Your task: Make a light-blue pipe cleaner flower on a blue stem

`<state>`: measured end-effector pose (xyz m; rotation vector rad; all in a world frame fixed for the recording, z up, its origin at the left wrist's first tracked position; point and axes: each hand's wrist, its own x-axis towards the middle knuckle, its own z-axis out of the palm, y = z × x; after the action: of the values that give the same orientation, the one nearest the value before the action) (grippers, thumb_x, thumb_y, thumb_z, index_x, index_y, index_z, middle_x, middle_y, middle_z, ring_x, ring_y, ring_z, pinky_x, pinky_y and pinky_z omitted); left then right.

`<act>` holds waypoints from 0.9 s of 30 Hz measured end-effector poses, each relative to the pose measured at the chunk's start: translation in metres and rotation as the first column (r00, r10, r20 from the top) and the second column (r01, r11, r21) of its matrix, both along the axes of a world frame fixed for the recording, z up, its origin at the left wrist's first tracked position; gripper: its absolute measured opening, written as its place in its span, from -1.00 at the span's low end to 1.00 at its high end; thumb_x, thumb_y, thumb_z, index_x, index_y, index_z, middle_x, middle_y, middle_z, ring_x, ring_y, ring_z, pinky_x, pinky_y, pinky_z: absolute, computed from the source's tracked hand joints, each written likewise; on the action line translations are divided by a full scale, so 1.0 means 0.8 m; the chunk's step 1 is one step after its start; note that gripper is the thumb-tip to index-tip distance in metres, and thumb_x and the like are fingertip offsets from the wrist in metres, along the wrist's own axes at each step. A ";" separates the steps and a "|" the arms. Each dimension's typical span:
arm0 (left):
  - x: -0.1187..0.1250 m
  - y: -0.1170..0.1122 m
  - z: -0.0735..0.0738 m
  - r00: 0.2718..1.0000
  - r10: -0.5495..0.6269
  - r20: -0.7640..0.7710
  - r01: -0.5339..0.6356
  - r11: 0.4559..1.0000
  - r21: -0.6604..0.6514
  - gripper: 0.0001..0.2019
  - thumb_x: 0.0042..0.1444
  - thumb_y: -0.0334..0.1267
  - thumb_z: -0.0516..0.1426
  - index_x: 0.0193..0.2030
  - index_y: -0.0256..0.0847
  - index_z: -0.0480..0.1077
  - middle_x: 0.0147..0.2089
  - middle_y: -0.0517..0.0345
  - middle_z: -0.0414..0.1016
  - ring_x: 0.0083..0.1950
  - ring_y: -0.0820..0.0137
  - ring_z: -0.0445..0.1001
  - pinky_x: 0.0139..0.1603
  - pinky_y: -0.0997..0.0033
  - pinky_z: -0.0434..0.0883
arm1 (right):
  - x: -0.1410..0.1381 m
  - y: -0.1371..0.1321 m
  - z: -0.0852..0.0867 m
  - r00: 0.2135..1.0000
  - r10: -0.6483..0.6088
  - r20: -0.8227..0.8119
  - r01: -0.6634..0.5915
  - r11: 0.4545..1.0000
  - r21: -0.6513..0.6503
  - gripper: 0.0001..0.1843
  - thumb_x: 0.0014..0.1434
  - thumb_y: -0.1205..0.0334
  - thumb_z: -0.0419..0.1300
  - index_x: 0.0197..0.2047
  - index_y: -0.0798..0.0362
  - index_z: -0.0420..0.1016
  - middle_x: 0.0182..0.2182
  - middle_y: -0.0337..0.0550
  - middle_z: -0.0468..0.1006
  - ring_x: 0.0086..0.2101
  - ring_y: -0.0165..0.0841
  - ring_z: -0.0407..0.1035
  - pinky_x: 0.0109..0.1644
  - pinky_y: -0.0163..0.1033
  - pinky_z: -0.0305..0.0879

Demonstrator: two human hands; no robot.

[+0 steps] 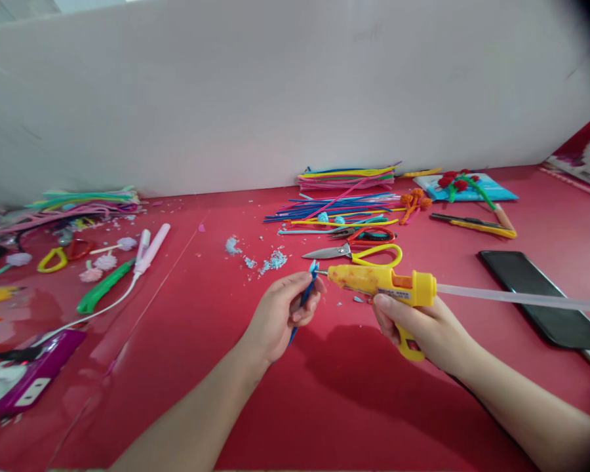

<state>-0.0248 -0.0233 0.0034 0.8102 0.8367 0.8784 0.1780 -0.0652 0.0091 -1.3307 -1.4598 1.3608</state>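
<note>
My right hand (417,321) is wrapped round the handle of a yellow glue gun (373,280), with a long clear glue stick (511,296) sticking out of its back. Between the fingers of my left hand (285,305) is a blue pipe cleaner (308,292) with a light blue piece (314,267) at its top. The gun's metal nozzle meets or nearly meets that top; I cannot tell whether they touch. Just beyond the gun lie scissors (381,254) with yellow handles and red-handled pliers (371,235).
Blue fluff scraps (274,261) lie ahead of my left hand. Pipe cleaner bundles (349,178) sit by the white wall. On the right are a black phone (541,295) and a blue packet (491,189); on the left, a pink styling iron (150,249), a green cutter (105,286) and a purple power strip (44,370).
</note>
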 end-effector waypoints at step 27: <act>0.000 0.000 -0.002 1.000 -0.009 0.011 0.009 1.000 0.012 -0.76 0.15 -0.22 0.04 -0.41 -0.34 0.40 -0.62 0.27 0.21 -0.68 0.68 -0.05 -0.66 0.57 -0.13 | -0.002 0.001 0.005 0.997 0.001 0.083 -0.004 0.999 0.039 -0.61 0.16 -0.07 -0.01 -0.54 0.03 0.21 -0.69 -0.32 0.24 -0.64 -0.47 0.17 -0.59 -0.35 0.13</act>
<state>-0.0249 -0.0231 0.0020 0.8189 0.8182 0.8799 0.1767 -0.0646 0.0130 -1.3750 -1.5360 1.2853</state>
